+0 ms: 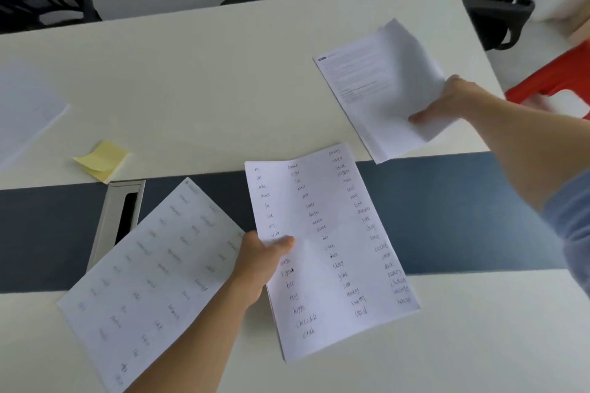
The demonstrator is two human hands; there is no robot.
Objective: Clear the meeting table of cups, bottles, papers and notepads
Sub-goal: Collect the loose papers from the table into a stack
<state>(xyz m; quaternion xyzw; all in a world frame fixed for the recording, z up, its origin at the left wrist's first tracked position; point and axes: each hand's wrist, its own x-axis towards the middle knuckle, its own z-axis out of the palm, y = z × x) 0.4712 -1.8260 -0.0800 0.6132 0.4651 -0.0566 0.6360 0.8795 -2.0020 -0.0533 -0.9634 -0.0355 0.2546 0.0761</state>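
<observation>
The left grip [259, 265] pinches the word list [332, 252] — the right grip [447, 100], arm outstretched, clasps printed sheets [367, 83].

Blue-grey sleeve [571, 210] on right upper arm, soft fabric; right forearm [510, 150] bare below it; left forearm [198, 338] bare.

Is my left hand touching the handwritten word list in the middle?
Touching. The head view shows the left hand pinching the handwritten word list, thumb pressed on top near its left edge.
</observation>
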